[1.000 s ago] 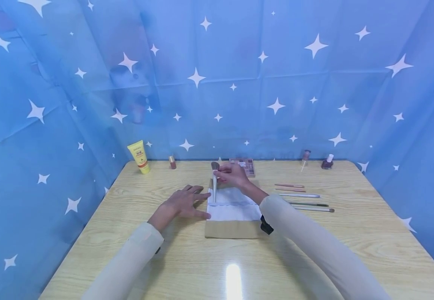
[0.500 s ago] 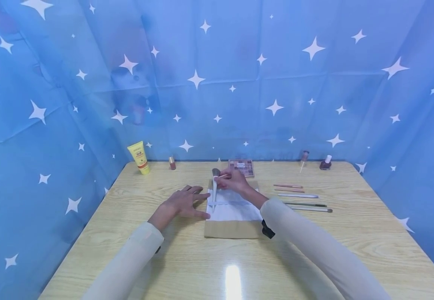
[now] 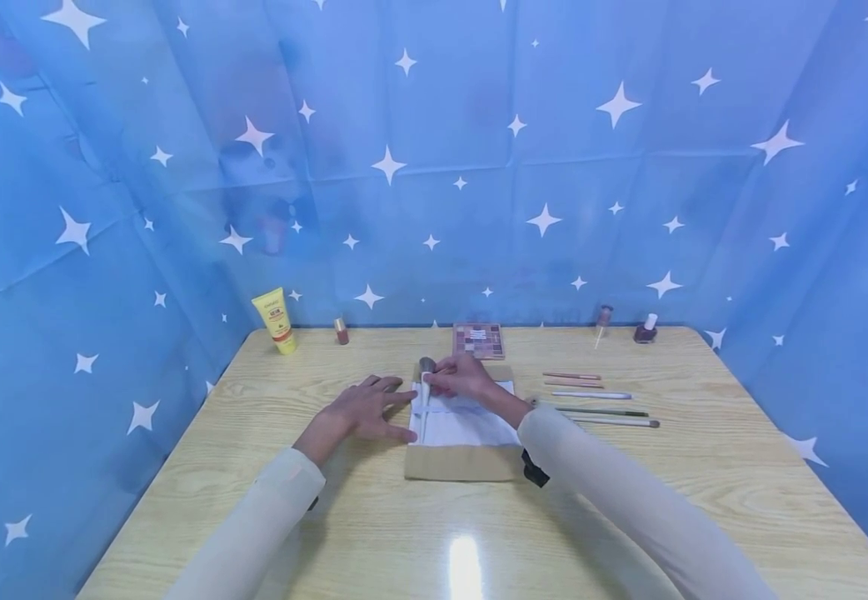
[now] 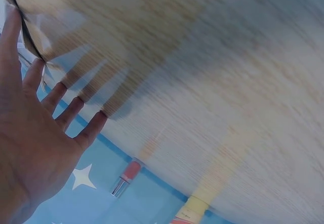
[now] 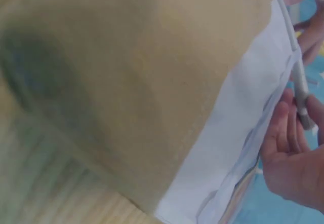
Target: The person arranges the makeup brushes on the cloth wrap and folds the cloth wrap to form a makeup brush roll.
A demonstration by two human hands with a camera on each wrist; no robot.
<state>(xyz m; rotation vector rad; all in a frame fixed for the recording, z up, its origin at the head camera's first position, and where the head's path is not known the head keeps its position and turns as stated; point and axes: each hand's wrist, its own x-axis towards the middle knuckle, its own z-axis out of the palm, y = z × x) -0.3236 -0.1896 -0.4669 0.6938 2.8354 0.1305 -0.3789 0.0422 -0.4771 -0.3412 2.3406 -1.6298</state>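
Note:
A large makeup brush [image 3: 426,398], dark bristles pointing away from me and pale handle toward me, lies along the left side of a tan and white cloth brush roll [image 3: 464,463]. My right hand [image 3: 467,379] pinches it near the bristle end. In the right wrist view the handle [image 5: 299,77] passes under the band across the white cloth. My left hand [image 3: 362,410] is spread flat, its index fingertip and thumb at the roll's left edge. The left wrist view shows that hand [image 4: 43,148] with its fingers straight and apart.
Right of the roll lie several slim brushes and pencils, among them a white brush [image 3: 591,395] and a green one [image 3: 606,412]. Along the back stand a yellow tube [image 3: 275,321], a small red bottle [image 3: 341,332], an eyeshadow palette [image 3: 478,341] and a dark nail polish bottle [image 3: 646,330].
My right hand has drawn the brush toward me, so its handle reaches farther down the white cloth past the band. The left hand has stayed at the roll's edge.

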